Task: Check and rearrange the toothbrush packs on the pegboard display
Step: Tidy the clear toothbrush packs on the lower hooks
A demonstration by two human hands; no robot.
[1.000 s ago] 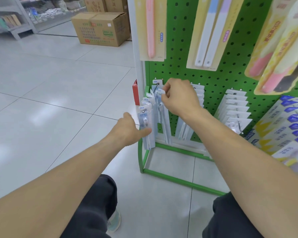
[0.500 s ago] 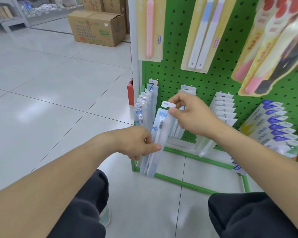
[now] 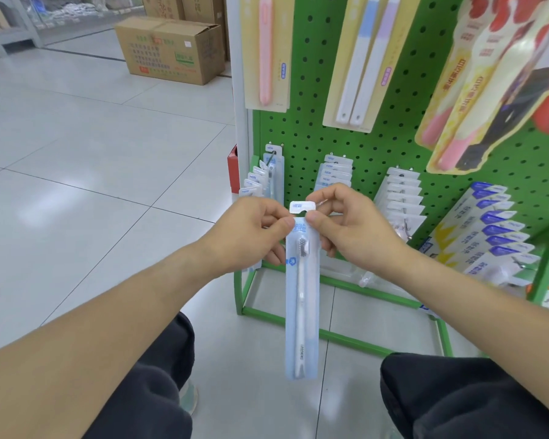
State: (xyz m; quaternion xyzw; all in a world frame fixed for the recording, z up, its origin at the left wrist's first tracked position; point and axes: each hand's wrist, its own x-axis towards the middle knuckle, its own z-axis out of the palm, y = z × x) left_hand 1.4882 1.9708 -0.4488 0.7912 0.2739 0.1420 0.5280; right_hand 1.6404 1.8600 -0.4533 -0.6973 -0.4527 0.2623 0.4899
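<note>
Your left hand point(image 3: 251, 231) and right hand point(image 3: 346, 226) both pinch pack point(image 3: 301, 299) by top, off hook. Thin tab could rip. Loose pinch, pack drops near board point(image 3: 377, 147) bottom edge.

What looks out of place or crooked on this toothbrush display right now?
One toothbrush pack is off its hook, pinched near its top by the left hand and right hand in front of the pegboard. The upper right packs hang tilted. No damage shows.
</note>
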